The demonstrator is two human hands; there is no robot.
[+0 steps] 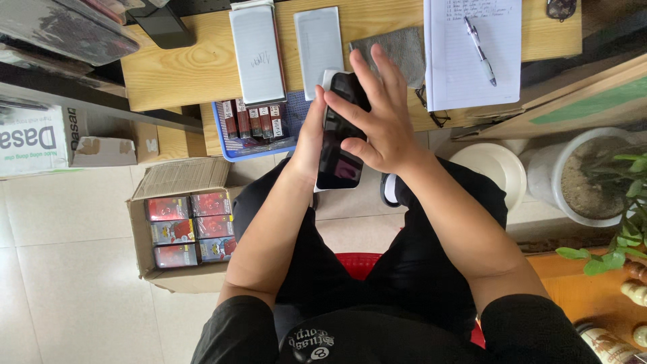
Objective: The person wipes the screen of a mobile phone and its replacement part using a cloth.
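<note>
From my head camera, my left hand (309,138) grips a black phone (342,138) by its edge, above my lap. My right hand (377,118) lies spread open on its screen. At twelve o'clock, the tabletop (195,67) carries a grey cloth (401,50).

The phone (342,135) sits between the two hands, above the person's lap and just in front of the wooden table (195,67): the left hand (309,131) is against its left edge, the right hand (377,118) lies over its right side. On the table behind, two flat packets (286,50) lie side by side, a cloth (399,50) to their right, then a sheet of paper (472,61) with a pen (480,50) on it. A basket (232,149) of small boxes stands left of the phone. On the floor further left, an open carton (182,229) holds packets. A plant pot (579,175) stands at the right.
</note>
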